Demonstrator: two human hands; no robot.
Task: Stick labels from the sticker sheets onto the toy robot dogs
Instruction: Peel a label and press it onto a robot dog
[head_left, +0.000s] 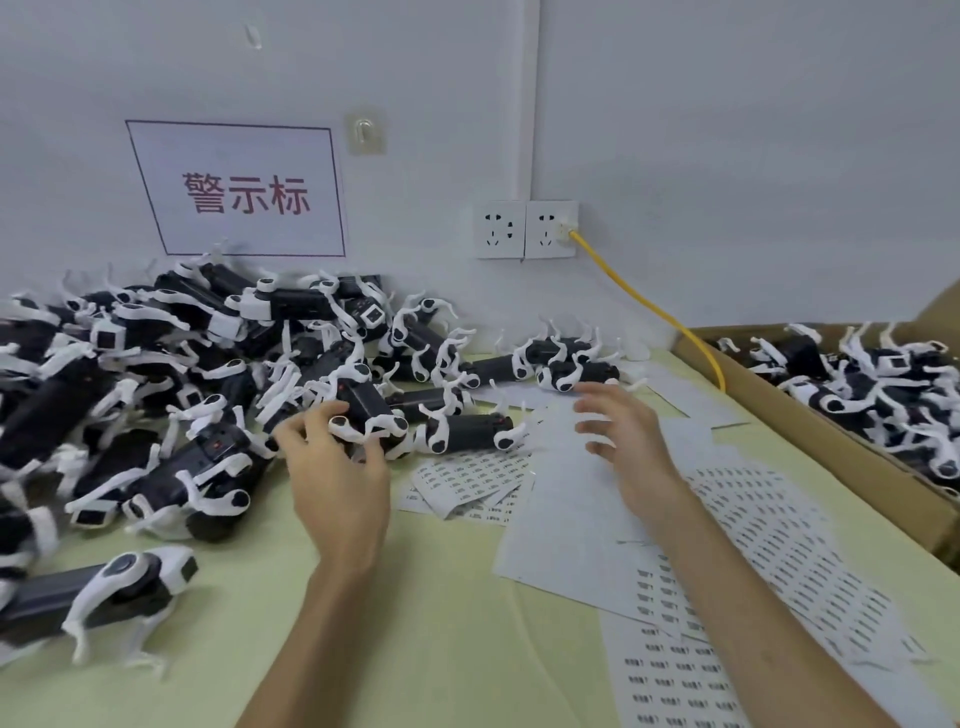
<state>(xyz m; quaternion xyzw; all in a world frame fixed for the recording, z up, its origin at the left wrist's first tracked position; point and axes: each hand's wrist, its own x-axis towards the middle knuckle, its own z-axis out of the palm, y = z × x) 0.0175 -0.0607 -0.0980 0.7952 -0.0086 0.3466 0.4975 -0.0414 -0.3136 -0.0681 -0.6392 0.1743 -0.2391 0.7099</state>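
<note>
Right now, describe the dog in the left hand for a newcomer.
Below the red-lettered wall sign lies a heap of toy dogs. At its right front edge the left hand grips one dog, the only one with fingers around it.

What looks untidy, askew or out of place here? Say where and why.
The toy robot dogs lie in a tangled heap on the left of the table, many on their backs, legs up. The sticker sheets overlap askew on the right. Nothing looks spilled or broken.
</note>
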